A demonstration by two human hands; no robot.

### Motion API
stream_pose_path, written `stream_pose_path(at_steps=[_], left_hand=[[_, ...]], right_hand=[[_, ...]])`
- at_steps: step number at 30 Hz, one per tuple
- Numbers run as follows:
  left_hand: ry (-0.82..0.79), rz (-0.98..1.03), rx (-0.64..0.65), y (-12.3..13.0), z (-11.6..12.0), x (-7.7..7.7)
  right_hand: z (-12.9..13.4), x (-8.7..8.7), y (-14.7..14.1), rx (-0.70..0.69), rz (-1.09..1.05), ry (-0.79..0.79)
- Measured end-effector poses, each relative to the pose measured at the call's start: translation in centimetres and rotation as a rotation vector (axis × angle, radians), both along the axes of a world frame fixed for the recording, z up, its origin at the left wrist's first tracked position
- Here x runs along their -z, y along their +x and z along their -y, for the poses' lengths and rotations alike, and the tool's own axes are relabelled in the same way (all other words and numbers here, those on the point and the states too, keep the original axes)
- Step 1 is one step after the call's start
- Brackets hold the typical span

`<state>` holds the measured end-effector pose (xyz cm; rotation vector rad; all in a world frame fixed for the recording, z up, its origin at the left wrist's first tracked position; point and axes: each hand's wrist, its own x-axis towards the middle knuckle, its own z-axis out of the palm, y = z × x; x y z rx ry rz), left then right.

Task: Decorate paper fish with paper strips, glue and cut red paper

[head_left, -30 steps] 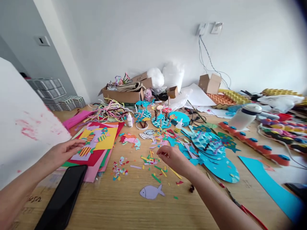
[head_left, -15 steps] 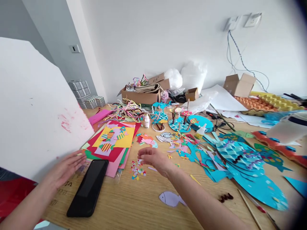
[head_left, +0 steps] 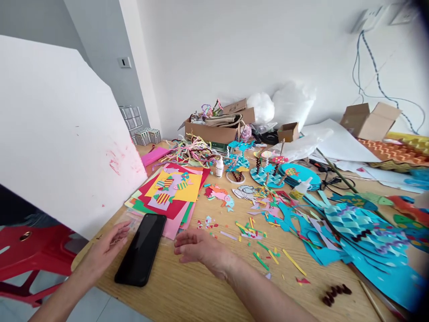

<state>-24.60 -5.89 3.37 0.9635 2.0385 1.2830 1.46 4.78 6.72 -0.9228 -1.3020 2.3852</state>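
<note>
My left hand (head_left: 112, 243) is at the left, fingers apart and holding nothing, beside the black phone (head_left: 141, 250) on the wooden table (head_left: 187, 290). Right of the phone, my right hand (head_left: 201, 252) hovers with loosely curved fingers and nothing visible in it. Beyond both hands lies a stack of coloured paper (head_left: 174, 210) with striped paper fish (head_left: 163, 198) on top. Small paper scraps (head_left: 250, 230) are spread beyond and right of my right hand. Some of the table surface is hidden behind my right hand and forearm.
A large white board (head_left: 67, 134) leans at the left above a red stool (head_left: 30, 255). Blue paper pieces (head_left: 378, 264) and a brown coiled pipe cleaner (head_left: 336, 294) lie at right. A glue bottle (head_left: 219, 167) and a cardboard box (head_left: 212, 132) stand farther back.
The view has shifted left, showing more of the red stool. My right hand has come closer to the phone and now covers where the lilac fish lay; more scraps show beyond it.
</note>
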Motion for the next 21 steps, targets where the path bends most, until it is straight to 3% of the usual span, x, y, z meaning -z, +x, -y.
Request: stream_pose_path(at_steps=[4,7,14,21], left_hand=[[-0.004,0.105,-0.009,1.2,0.2,-1.8],[-0.042,0.171,-0.004,1.4,0.5,-2.4],[-0.065,0.323,0.057,1.5,1.9,-0.9],[-0.074,0.235,0.071,1.8,1.6,-0.6]], right_hand=[[1.0,0.7,-1.0,0.009,0.014,-0.037],[1.8,1.4,-1.6,0.026,0.002,-0.076],[3.7,2.1,-2.8,0.011,-0.033,-0.157],[4.0,2.4,-4.1,-0.049,-0.043,-0.110]])
